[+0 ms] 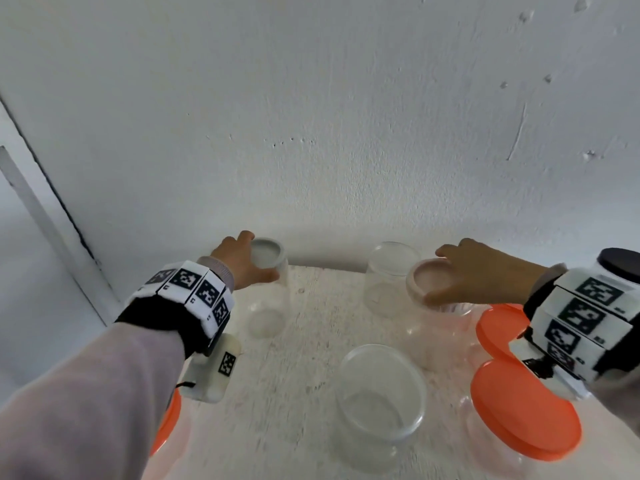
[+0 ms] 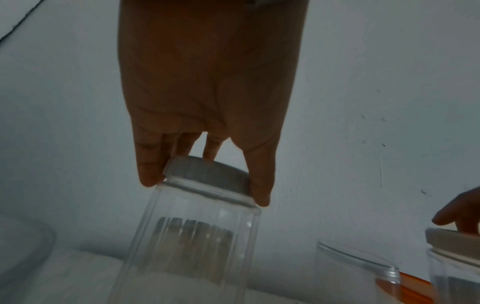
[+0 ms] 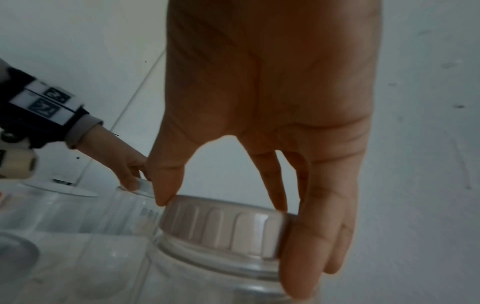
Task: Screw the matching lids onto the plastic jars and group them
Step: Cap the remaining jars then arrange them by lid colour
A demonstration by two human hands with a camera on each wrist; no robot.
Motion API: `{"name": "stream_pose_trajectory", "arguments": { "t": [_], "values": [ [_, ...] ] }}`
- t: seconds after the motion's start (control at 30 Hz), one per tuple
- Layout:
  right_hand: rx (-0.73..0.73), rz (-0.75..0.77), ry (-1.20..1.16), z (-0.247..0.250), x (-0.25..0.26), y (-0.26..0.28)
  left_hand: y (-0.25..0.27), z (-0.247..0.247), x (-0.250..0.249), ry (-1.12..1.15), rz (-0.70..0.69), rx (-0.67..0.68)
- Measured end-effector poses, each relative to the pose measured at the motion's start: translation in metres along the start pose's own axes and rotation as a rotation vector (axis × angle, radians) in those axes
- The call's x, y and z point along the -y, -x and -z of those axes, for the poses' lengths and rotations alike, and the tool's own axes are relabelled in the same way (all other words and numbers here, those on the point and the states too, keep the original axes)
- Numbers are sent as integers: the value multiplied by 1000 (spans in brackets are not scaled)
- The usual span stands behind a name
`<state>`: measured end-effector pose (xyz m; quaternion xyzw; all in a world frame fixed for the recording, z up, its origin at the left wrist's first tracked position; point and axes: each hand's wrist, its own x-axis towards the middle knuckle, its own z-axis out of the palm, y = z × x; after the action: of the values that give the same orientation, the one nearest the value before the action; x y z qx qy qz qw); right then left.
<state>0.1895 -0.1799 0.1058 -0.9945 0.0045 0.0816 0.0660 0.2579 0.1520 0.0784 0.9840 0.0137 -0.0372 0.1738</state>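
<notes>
A tall clear jar with a pale grey lid stands at the table's far left; my left hand grips that lid from above, fingers and thumb round its rim. A second clear jar with a pinkish-white ribbed lid stands at the far right; my right hand grips this lid from above. Two open lidless jars stand between: one at the back, one wide at the front.
Orange-lidded jars stand at the right, behind it and at the left front edge. A black-lidded jar is at the far right. The white wall rises right behind the white table.
</notes>
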Motion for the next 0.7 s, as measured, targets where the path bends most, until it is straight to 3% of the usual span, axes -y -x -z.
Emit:
{"name": "stream_pose_trajectory", "arguments": {
  "t": [0.3,0.7],
  "values": [
    [73,244,-18,7,71,-38,-35,16,11,9,6,2],
    [-99,391,-74,5,156,-177,-119,37,31,42,50,-66]
  ]
}}
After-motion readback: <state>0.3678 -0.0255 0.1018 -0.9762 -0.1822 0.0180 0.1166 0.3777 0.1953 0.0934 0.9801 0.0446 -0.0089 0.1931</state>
